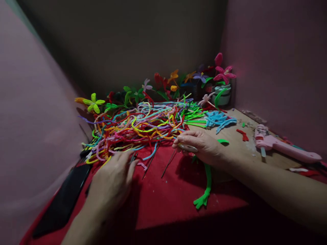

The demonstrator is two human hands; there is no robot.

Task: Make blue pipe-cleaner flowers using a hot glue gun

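Note:
My right hand (199, 144) is closed in a pinch around a pale, ring-shaped thing (188, 148), perhaps a small roll of tape. A thin dark stick (168, 165) slants down to the red cloth from just below its fingertips. My left hand (111, 178) is low over the cloth at the pile's front edge, fingers curled. Beside its thumb and forefinger shows a small dark thing (133, 158), too dim to name. Between the hands lie another thin stick (150, 165) and a short pink-purple piece (142, 166). Under my right wrist a green pipe-cleaner piece (207, 183) ends in a forked tip.
A tangled pile of coloured pipe cleaners (143, 126) spreads ahead, with pipe-cleaner flowers (224, 74) behind. A light blue bundle (219, 119) and a pink glue gun (286, 146) lie on a brown board (238, 146). A black flat object (62, 200) is at left.

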